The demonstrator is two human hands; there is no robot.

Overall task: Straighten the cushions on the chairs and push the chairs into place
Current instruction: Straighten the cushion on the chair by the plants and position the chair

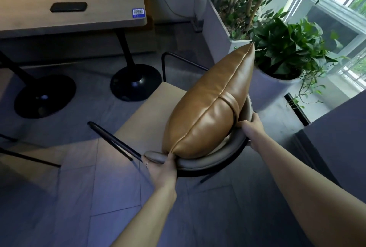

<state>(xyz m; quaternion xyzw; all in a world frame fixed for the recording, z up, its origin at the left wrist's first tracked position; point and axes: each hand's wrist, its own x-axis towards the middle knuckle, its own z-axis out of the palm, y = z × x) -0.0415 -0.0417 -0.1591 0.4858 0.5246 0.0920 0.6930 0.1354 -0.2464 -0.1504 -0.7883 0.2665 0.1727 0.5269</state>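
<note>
- Two bare arms reach forward and down to a chair with a beige seat [150,108] and a curved, padded grey backrest [208,162].
- The left hand [161,169] pinches the near corner of a tan leather cushion [208,108] against the backrest end, its grip closed on it.
- The right hand [252,128] clasps the backrest's far side, fingers wrapped over the rim.
- The cushion stands on edge on the seat, leaning against the backrest.
- A pale wooden table [79,19] stands well apart, beyond the chair.
</note>
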